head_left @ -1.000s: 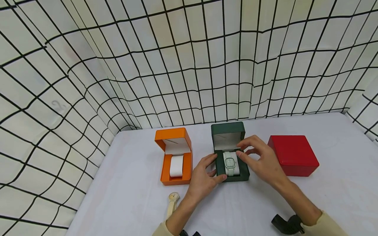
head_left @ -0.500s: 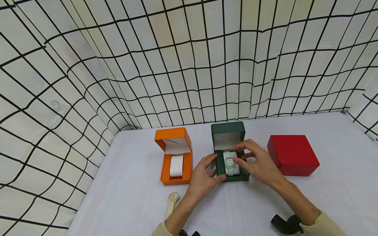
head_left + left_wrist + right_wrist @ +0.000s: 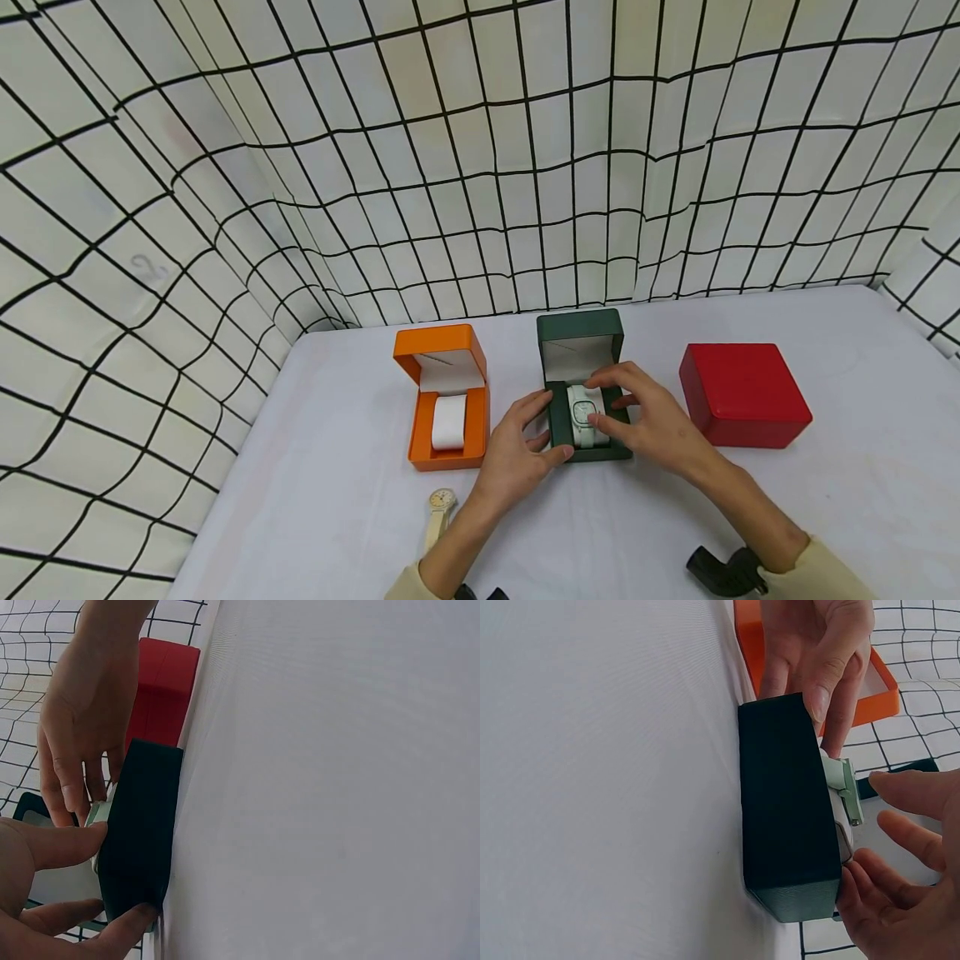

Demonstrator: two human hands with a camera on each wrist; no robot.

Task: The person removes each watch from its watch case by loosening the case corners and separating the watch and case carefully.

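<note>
A dark green watch box (image 3: 557, 431) stands with its lid raised. Inside, a pale green wristwatch (image 3: 583, 412) is wrapped round a white cushion (image 3: 844, 838). My left hand (image 3: 517, 458) grips the box's near left corner, thumb on the front edge and fingers along the left side. Over the watch, my right hand (image 3: 656, 417) has its thumb and index finger spread. In the right wrist view, its thumb tip (image 3: 879, 782) is just off the watch, and lower fingers reach the box's right edge.
Left of the green box stands an open orange watch box (image 3: 447, 458) with a white cushion. A closed red box (image 3: 742, 383) lies to the right. A cream-strapped watch (image 3: 441, 504) lies beside my left forearm. Black-gridded white walls (image 3: 525, 167) enclose the white-covered table (image 3: 300, 517).
My right hand has shifted left and slightly down, from the box's right edge to over the watch. My left hand stays on the green box.
</note>
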